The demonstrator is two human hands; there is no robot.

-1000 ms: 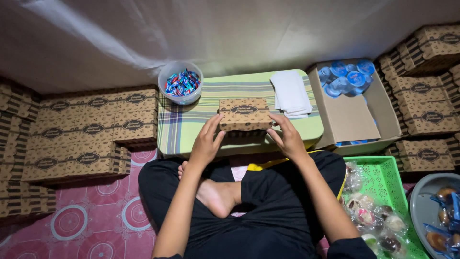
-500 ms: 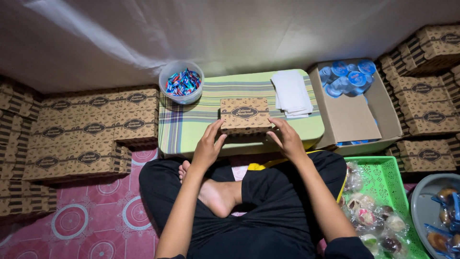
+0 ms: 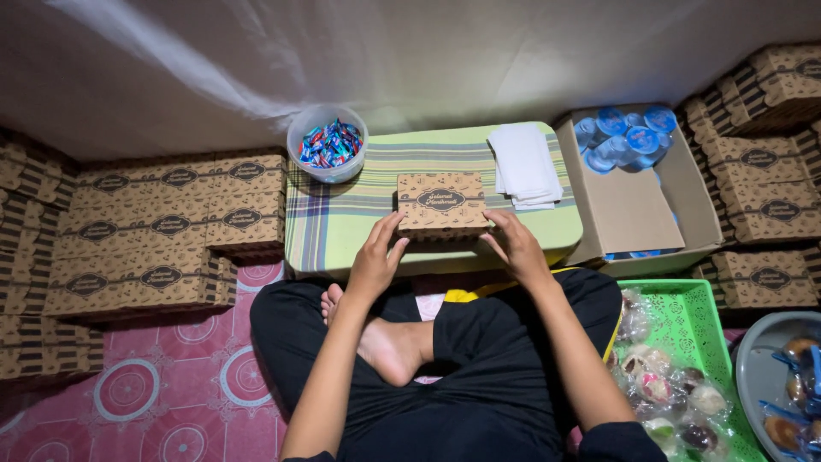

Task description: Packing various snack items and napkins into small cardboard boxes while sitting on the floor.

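A shut brown cardboard box [image 3: 441, 202] with a dark printed label lies on a low table covered in green striped cloth [image 3: 342, 222]. My left hand [image 3: 376, 257] grips its near left corner and my right hand [image 3: 513, 244] grips its near right corner. Both hands hold the box at the table's front edge, above my crossed legs.
A clear tub of wrapped candies [image 3: 327, 143] and a stack of white napkins [image 3: 523, 165] sit on the table. Stacked brown boxes [image 3: 162, 227] fill the left; more stand at the right [image 3: 765, 162]. An open carton of sealed cups [image 3: 629, 137], a green basket of wrapped snacks [image 3: 676, 376] and a grey basin [image 3: 782, 385] lie to my right.
The box and both hands have shifted slightly toward the far side of the table; the grip on the box's near corners is the same.
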